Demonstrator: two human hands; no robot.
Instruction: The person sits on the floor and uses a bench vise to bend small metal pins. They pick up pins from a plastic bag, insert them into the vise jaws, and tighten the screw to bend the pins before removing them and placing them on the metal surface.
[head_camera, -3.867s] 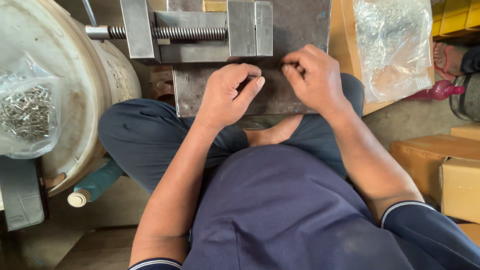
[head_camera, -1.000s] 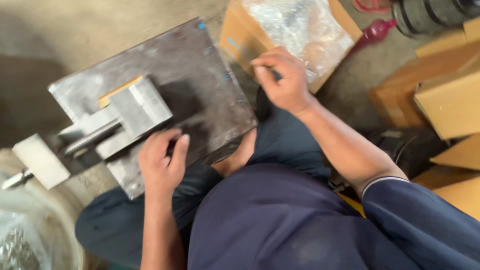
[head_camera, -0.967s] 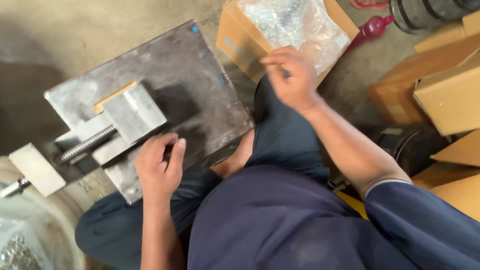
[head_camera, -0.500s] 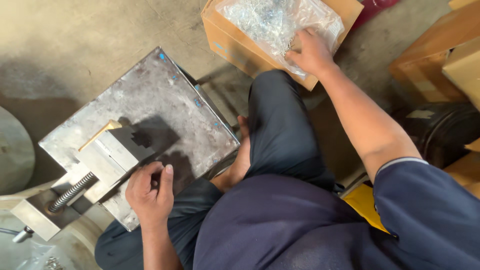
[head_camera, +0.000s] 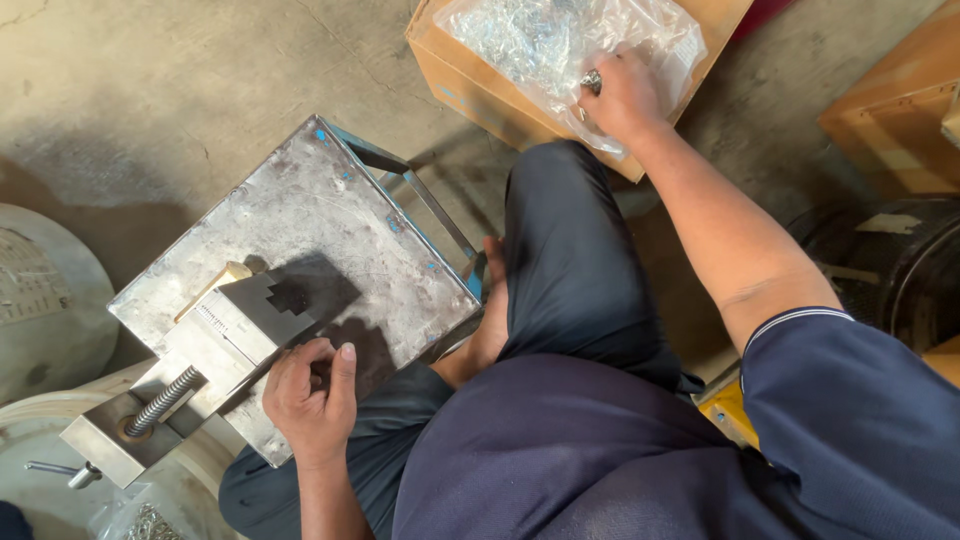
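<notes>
My right hand (head_camera: 622, 96) reaches out to a cardboard box (head_camera: 478, 78) lined with a clear plastic bag (head_camera: 545, 40) full of small shiny metal parts. Its fingers pinch a small metal piece (head_camera: 592, 79) at the bag's near edge. My left hand (head_camera: 310, 390) rests curled at the near edge of a grey steel plate (head_camera: 330, 220), right beside a small metal vise (head_camera: 215, 345) with a threaded screw (head_camera: 163, 400). Whether that hand holds something is hidden by its fingers.
I sit cross-legged on a concrete floor in dark trousers. A white drum (head_camera: 45, 300) stands at the left, with a bag of small metal parts (head_camera: 150, 522) below it. Brown cardboard boxes (head_camera: 900, 100) and a dark round object (head_camera: 900, 270) lie at the right.
My right hand has left the steel plate and stretched out to the bag in the box. The view has swung right. The left hand has stayed by the vise.
</notes>
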